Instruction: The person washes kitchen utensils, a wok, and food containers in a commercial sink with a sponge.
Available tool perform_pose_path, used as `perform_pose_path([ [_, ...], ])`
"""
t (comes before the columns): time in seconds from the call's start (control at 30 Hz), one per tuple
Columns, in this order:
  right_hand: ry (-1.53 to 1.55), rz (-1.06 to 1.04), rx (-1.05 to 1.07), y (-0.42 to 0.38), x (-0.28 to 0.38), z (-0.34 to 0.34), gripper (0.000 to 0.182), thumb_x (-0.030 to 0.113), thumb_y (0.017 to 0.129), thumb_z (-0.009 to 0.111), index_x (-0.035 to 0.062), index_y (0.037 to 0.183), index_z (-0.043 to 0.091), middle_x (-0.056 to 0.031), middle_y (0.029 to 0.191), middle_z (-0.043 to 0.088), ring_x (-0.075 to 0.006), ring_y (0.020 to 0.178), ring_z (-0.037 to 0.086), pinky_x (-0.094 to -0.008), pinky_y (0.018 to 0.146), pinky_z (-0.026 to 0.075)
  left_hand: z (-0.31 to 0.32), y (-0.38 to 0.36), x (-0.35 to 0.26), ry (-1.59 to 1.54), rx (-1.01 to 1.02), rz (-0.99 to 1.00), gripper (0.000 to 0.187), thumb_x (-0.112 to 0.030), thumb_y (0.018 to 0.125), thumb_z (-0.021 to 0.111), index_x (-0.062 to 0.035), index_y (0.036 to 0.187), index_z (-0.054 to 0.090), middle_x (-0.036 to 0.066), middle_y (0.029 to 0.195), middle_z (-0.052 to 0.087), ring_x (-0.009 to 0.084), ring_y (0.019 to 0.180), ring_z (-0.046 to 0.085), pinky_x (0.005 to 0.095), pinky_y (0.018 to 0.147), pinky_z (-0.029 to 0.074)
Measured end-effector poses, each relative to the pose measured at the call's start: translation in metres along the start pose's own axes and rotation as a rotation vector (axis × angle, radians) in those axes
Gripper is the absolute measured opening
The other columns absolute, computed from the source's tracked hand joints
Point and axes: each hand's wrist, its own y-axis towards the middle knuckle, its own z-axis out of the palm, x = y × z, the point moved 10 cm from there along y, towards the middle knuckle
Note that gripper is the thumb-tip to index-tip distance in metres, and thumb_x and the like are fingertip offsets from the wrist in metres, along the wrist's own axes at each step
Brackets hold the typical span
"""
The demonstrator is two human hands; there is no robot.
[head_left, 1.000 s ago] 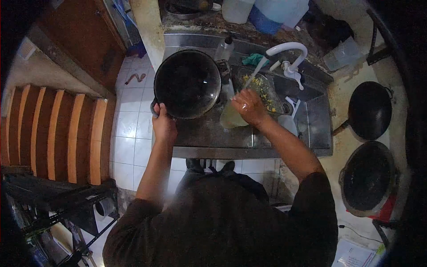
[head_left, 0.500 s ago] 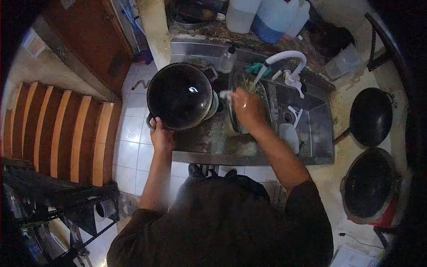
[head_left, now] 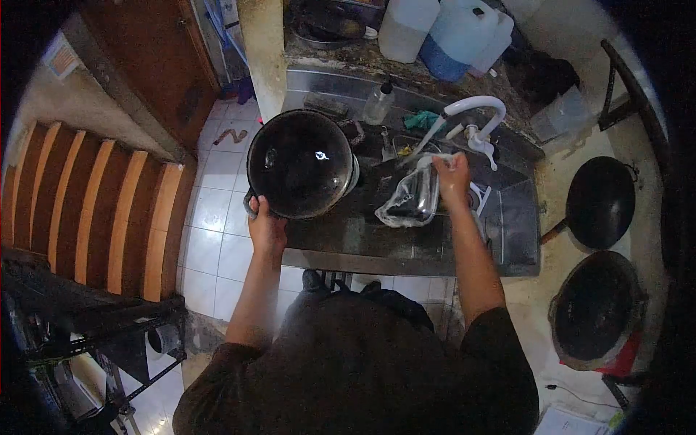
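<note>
A large dark wok (head_left: 299, 164) rests over the left part of the metal sink unit (head_left: 341, 259). My left hand (head_left: 265, 226) grips the wok's near left handle, fingers wrapped round it. At the right, my right hand (head_left: 453, 177) holds a clear container (head_left: 415, 197) by its edge, tilted over the sink. White foam lines the container's rim. Close above it, water runs from the white faucet (head_left: 475, 105). A clear pump bottle (head_left: 378, 104) stands behind, near a green cloth (head_left: 420, 121).
Large jugs (head_left: 453, 38) stand on the ledge behind the sink. Two more woks (head_left: 601, 203) hang at the right, one above a red object (head_left: 622, 357). Wooden stairs (head_left: 127, 217) and a door (head_left: 145, 61) are at the left.
My right hand has moved right and now holds the clear container by its edge, raised and tilted. My left hand keeps its grip on the wok. The view has shifted slightly.
</note>
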Motion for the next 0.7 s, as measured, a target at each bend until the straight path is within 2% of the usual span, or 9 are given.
perform_pose_path([
  [0.13,-0.273,0.004,-0.122,-0.02,-0.049,0.004,0.042,0.025,0.085,0.069,0.0041,0.069,0.037,-0.0077,0.059,0.031,-0.0208,0.055,0.032,-0.036,0.055,0.033,0.01,0.003,0.002,-0.026,0.098,0.009,0.039,-0.024,0.1,0.045,-0.0095,0.135,0.038,0.01,0.132,0.049,0.028,0.12,0.05,0.0495,0.095,0.044],
  [0.2,-0.353,0.012,-0.106,-0.018,-0.048,0.007,0.035,0.021,0.086,0.067,0.002,0.069,0.044,-0.0101,0.058,0.035,-0.0255,0.054,0.04,-0.0404,0.057,0.038,0.008,0.007,0.003,0.037,0.088,-0.001,0.039,-0.024,0.1,0.044,-0.0089,0.136,0.037,0.011,0.133,0.049,0.0283,0.12,0.049,0.0496,0.096,0.043],
  [0.27,-0.67,-0.623,-0.042,-0.033,0.017,0.034,0.024,0.019,0.086,0.065,0.0016,0.074,0.054,-0.0131,0.06,0.044,-0.0321,0.058,0.051,-0.0461,0.061,0.043,0.004,0.008,0.004,0.107,0.076,-0.017,0.04,-0.025,0.1,0.044,-0.0082,0.136,0.036,0.011,0.134,0.048,0.0286,0.12,0.049,0.0497,0.096,0.043],
  [0.3,-0.671,-0.615,-0.045,-0.035,0.013,0.039,0.024,0.019,0.086,0.065,0.0016,0.074,0.054,-0.0131,0.06,0.044,-0.0321,0.058,0.051,-0.0461,0.061,0.043,0.005,0.007,0.005,0.095,0.083,-0.013,0.04,-0.025,0.101,0.043,-0.0081,0.136,0.036,0.011,0.134,0.048,0.0287,0.121,0.049,0.0497,0.096,0.043],
  [0.37,-0.434,-0.797,0.106,-0.054,0.01,0.065,0.017,0.018,0.086,0.063,0.0025,0.078,0.061,-0.0161,0.064,0.052,-0.0363,0.066,0.059,-0.0505,0.066,0.046,0.006,0.004,0.007,0.084,0.094,-0.014,0.04,-0.026,0.101,0.042,-0.008,0.136,0.035,0.011,0.134,0.047,0.0289,0.121,0.049,0.0497,0.096,0.043],
  [0.47,-0.151,-0.709,0.082,-0.078,0.024,0.085,0.021,0.019,0.086,0.062,0.0029,0.074,0.058,-0.0142,0.065,0.053,-0.035,0.063,0.055,-0.0461,0.063,0.045,0.006,0.002,0.009,0.06,0.115,-0.011,0.041,-0.025,0.1,0.044,-0.0076,0.136,0.036,0.012,0.134,0.048,0.0302,0.12,0.049,0.0501,0.095,0.045],
  [0.53,-0.24,-0.115,0.557,-0.086,0.007,0.12,0.027,0.017,0.084,0.065,0.0025,0.067,0.049,-0.0112,0.064,0.049,-0.0317,0.058,0.047,-0.0424,0.057,0.041,0.0,0.0,0.013,0.059,0.082,-0.037,0.042,-0.025,0.1,0.045,-0.0081,0.137,0.034,0.012,0.135,0.047,0.0313,0.12,0.05,0.0505,0.092,0.046],
  [0.67,-0.033,-0.103,0.482,-0.1,0.037,0.112,0.035,0.012,0.083,0.066,0.0033,0.064,0.038,-0.0095,0.063,0.043,-0.0275,0.054,0.039,-0.0396,0.053,0.035,-0.005,0.001,0.016,0.05,0.077,-0.062,0.044,-0.025,0.099,0.047,-0.009,0.138,0.033,0.012,0.137,0.045,0.0317,0.122,0.048,0.0515,0.095,0.045],
  [0.7,-0.004,-0.224,0.481,-0.1,0.07,0.103,0.036,0.009,0.082,0.067,0.0034,0.064,0.036,-0.0093,0.061,0.04,-0.0256,0.053,0.038,-0.039,0.052,0.035,-0.004,-0.001,0.015,0.029,0.074,-0.058,0.042,-0.025,0.099,0.047,-0.0087,0.136,0.036,0.012,0.136,0.046,0.0301,0.122,0.048,0.0504,0.096,0.044],
])
